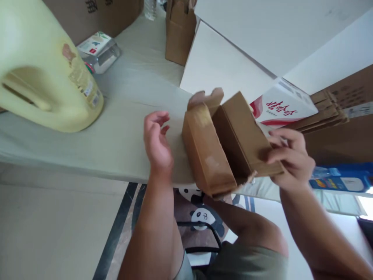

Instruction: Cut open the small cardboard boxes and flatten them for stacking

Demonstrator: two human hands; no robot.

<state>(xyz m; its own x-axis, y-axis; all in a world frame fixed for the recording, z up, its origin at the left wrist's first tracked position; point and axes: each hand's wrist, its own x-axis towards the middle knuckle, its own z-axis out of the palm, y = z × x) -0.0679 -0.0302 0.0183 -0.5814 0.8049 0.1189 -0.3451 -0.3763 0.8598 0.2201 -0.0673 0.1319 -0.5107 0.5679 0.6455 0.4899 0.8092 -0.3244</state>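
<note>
A small brown cardboard box [210, 149] stands open-topped at the table's front edge, its near end jutting over the edge. One long flap leans out to the right, and torn, notched flaps rise at the far end. My right hand [291, 157] has its fingers bent around the outer edge of that right flap, slightly blurred. To the left of the box, apart from it, my left hand [157, 138] is raised with loosely curled fingers, the thumb apart and nothing in it.
A large yellow jug [49, 97] and a clear plastic bottle [100, 54] stand left on the covered table [128, 144]. White boxes [221, 62], a red-and-white carton [282, 103] and a blue package [344, 179] are right. Another cardboard box [179, 35] is behind.
</note>
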